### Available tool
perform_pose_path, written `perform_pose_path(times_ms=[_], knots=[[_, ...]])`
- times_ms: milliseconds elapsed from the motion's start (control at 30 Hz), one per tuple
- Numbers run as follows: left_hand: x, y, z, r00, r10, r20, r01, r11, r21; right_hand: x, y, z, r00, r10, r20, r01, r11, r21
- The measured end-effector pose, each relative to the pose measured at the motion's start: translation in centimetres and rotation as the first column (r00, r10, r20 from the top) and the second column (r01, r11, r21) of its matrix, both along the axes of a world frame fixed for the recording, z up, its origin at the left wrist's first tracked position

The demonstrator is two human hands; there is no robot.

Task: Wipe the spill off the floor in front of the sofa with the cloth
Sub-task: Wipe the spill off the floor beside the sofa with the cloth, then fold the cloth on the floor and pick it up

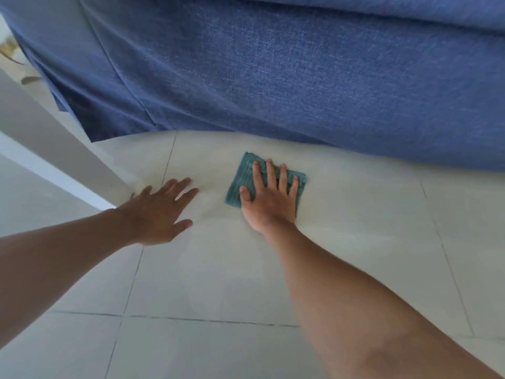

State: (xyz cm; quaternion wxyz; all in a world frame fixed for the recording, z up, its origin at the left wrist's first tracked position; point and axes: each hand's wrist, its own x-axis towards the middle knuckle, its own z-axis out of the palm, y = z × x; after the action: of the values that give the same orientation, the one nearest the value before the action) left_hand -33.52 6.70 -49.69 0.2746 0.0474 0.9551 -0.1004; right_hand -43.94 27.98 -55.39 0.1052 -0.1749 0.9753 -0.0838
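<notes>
A folded teal cloth (241, 176) lies flat on the pale tiled floor (218, 269) just in front of the blue sofa (300, 77). My right hand (269, 199) presses down on the cloth with its fingers spread, palm covering the cloth's near right part. To the left, my left hand (161, 212) rests flat on the bare floor with fingers apart, holding nothing, a hand's width from the cloth. I see no distinct spill on the tiles; the patch between the hands looks slightly smeared.
The sofa's blue fabric front fills the upper view and hangs down to the floor. A white furniture leg or panel (54, 149) slants in at the left, close to my left hand. Tiled floor with dark grout lines stretches toward me.
</notes>
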Motion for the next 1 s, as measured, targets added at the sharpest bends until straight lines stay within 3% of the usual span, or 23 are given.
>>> perform_pose_path(times_ms=[267, 333, 400, 467, 567, 700, 1000], knots=[[-2.4, 1.2, 1.1, 0.998, -0.063, -0.003, 0.063, 0.997, 0.042, 11.6, 4.8, 1.8, 0.992, 0.083, 0.092, -0.073, 0.992, -0.103], [-3.4, 2.5, 1.3, 0.991, -0.132, -0.035, 0.134, 0.988, 0.079, 11.5, 5.2, 2.2, 0.993, 0.065, 0.102, -0.038, 0.969, -0.244], [-4.4, 4.0, 1.7, 0.978, -0.197, -0.065, 0.204, 0.97, 0.135, 9.8, 6.0, 2.9, 0.997, -0.074, 0.027, 0.079, 0.91, -0.406], [-5.0, 5.7, 2.2, 0.964, -0.24, -0.118, 0.258, 0.95, 0.177, 7.4, 7.3, 3.7, 0.982, -0.187, 0.003, 0.176, 0.919, -0.352], [-5.7, 8.1, 2.5, 0.94, -0.287, -0.183, 0.322, 0.925, 0.204, 5.1, 9.2, 4.6, 0.966, -0.18, 0.187, 0.208, 0.968, -0.143], [-6.1, 10.2, 2.0, 0.953, -0.301, -0.047, 0.304, 0.937, 0.171, 5.3, 9.6, 4.5, 0.938, -0.173, 0.3, 0.254, 0.933, -0.256], [-6.2, 10.6, 2.7, 0.981, -0.189, 0.035, 0.173, 0.946, 0.273, 4.4, 10.4, 5.1, 0.907, -0.207, 0.367, 0.345, 0.864, -0.367]])
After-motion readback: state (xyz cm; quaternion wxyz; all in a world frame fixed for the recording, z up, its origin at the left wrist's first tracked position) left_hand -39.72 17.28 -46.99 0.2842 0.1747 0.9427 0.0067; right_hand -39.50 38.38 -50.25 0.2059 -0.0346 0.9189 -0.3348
